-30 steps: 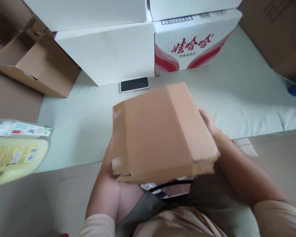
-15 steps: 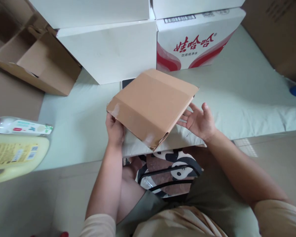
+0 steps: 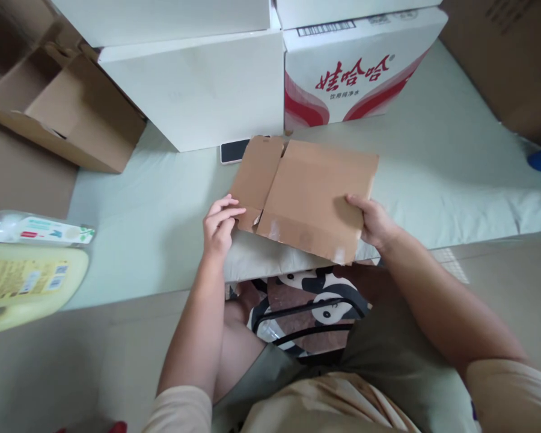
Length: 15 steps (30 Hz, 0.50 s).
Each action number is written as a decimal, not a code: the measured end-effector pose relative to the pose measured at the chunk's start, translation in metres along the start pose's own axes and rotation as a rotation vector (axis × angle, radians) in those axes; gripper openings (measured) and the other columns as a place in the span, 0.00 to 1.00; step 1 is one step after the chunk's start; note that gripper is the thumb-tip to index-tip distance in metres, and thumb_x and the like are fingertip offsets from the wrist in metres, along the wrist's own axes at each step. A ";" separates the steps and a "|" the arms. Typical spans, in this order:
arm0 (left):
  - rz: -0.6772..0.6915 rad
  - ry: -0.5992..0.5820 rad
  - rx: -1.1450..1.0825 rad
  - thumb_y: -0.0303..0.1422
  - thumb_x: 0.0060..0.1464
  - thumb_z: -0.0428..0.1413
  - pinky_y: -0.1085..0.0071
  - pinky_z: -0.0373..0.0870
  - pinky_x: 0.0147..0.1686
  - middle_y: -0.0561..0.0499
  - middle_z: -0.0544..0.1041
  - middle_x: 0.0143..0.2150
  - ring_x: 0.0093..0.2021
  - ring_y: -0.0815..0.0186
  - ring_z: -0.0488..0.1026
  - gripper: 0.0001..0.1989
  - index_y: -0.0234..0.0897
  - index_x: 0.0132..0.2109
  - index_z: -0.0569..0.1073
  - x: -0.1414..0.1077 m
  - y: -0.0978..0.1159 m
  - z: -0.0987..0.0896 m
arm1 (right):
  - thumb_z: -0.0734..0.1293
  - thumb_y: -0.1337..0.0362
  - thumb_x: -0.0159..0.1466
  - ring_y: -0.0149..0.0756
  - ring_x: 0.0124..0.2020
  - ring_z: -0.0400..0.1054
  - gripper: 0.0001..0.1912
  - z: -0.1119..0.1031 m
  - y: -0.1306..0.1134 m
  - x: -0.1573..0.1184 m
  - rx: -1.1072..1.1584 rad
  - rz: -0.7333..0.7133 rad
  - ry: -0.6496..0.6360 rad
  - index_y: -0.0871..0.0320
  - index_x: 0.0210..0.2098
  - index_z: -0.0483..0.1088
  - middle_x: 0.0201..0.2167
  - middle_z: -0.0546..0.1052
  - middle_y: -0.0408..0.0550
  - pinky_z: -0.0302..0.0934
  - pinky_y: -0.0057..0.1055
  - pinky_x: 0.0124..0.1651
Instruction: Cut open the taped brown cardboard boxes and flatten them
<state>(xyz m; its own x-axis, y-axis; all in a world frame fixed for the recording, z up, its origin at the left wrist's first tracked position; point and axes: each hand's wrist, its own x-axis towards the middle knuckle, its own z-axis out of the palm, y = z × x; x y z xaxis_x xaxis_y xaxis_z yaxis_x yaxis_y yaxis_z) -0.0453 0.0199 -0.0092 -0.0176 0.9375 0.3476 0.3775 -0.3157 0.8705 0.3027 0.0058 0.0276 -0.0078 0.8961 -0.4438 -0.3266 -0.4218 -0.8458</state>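
Note:
A flattened brown cardboard box (image 3: 320,186) is held tilted above the pale green padded surface. A creased flap (image 3: 256,174) extends from its left side, with a slit at each end of the fold. My right hand (image 3: 376,219) grips the right edge, thumb on top and the other fingers hidden beneath. At the lower left corner, my left hand (image 3: 219,225) holds the flap's edge loosely, its fingertips lying over the cardboard. Just behind the flap, a dark-screened phone (image 3: 232,151) lies partly covered.
White cartons (image 3: 198,90) are stacked at the back, beside a red-and-white printed carton (image 3: 360,78). An open brown box (image 3: 85,108) stands at left. A white bottle (image 3: 40,228) and a yellow jug (image 3: 31,282) are at the left edge. Below is a panda-patterned stool (image 3: 311,300).
The cardboard has turned and a flap now shows on its left. My right hand has closed on the right edge, while my left hand has shifted up to the flap.

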 end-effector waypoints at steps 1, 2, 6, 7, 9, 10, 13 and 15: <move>-0.008 0.034 0.016 0.32 0.52 0.54 0.50 0.71 0.65 0.47 0.81 0.50 0.60 0.53 0.76 0.14 0.44 0.36 0.86 0.000 0.002 0.000 | 0.77 0.54 0.52 0.51 0.47 0.80 0.19 0.001 0.001 -0.001 0.002 0.005 0.027 0.53 0.40 0.73 0.40 0.84 0.51 0.79 0.47 0.52; -0.018 0.072 0.033 0.33 0.53 0.54 0.51 0.72 0.63 0.47 0.80 0.49 0.58 0.54 0.76 0.14 0.43 0.36 0.86 0.000 0.005 0.000 | 0.77 0.55 0.52 0.50 0.46 0.80 0.19 0.002 0.002 -0.003 0.002 0.005 0.053 0.53 0.40 0.73 0.40 0.84 0.50 0.79 0.47 0.51; -0.019 0.217 0.014 0.35 0.54 0.55 0.57 0.74 0.58 0.46 0.79 0.50 0.53 0.56 0.75 0.13 0.41 0.41 0.84 0.000 0.013 0.002 | 0.77 0.54 0.51 0.50 0.46 0.80 0.19 0.003 -0.003 -0.017 0.011 -0.056 0.165 0.52 0.40 0.73 0.41 0.84 0.50 0.79 0.47 0.51; -0.022 0.240 -0.020 0.35 0.54 0.56 0.59 0.74 0.56 0.46 0.79 0.49 0.53 0.57 0.74 0.12 0.41 0.41 0.83 -0.001 0.014 0.003 | 0.76 0.53 0.52 0.51 0.47 0.79 0.19 -0.001 -0.004 -0.022 0.007 -0.092 0.207 0.52 0.40 0.73 0.42 0.83 0.50 0.79 0.48 0.51; -0.056 0.261 -0.088 0.35 0.54 0.57 0.64 0.75 0.50 0.46 0.78 0.47 0.52 0.58 0.74 0.10 0.41 0.40 0.82 -0.002 0.015 0.005 | 0.75 0.51 0.53 0.53 0.50 0.79 0.19 -0.015 -0.006 -0.035 -0.035 -0.198 0.318 0.51 0.40 0.72 0.44 0.83 0.50 0.79 0.50 0.52; -0.076 0.264 -0.111 0.35 0.53 0.57 0.66 0.75 0.47 0.46 0.78 0.46 0.51 0.59 0.74 0.10 0.41 0.39 0.81 -0.003 0.015 0.006 | 0.74 0.50 0.54 0.54 0.52 0.78 0.18 -0.026 -0.006 -0.043 -0.073 -0.271 0.387 0.50 0.40 0.72 0.45 0.82 0.49 0.79 0.52 0.52; -0.091 0.250 -0.124 0.37 0.53 0.58 0.69 0.74 0.41 0.47 0.76 0.43 0.48 0.60 0.73 0.09 0.40 0.38 0.81 -0.006 0.017 0.006 | 0.71 0.52 0.56 0.57 0.61 0.74 0.13 -0.070 -0.005 -0.071 -0.205 -0.489 0.652 0.44 0.40 0.70 0.50 0.81 0.45 0.77 0.57 0.56; -0.075 0.214 -0.106 0.37 0.53 0.59 0.68 0.74 0.42 0.47 0.76 0.43 0.47 0.60 0.73 0.09 0.40 0.38 0.80 -0.007 0.017 0.005 | 0.70 0.52 0.54 0.56 0.67 0.69 0.13 -0.102 -0.011 -0.085 -0.257 -0.554 0.893 0.39 0.39 0.68 0.58 0.79 0.40 0.71 0.57 0.63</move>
<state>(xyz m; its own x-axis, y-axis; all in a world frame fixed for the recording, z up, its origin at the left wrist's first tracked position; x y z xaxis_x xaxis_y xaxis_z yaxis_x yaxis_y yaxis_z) -0.0343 0.0088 0.0018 -0.2418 0.9102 0.3364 0.2687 -0.2703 0.9245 0.4032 -0.0803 0.0441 0.8056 0.5902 0.0524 0.1361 -0.0983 -0.9858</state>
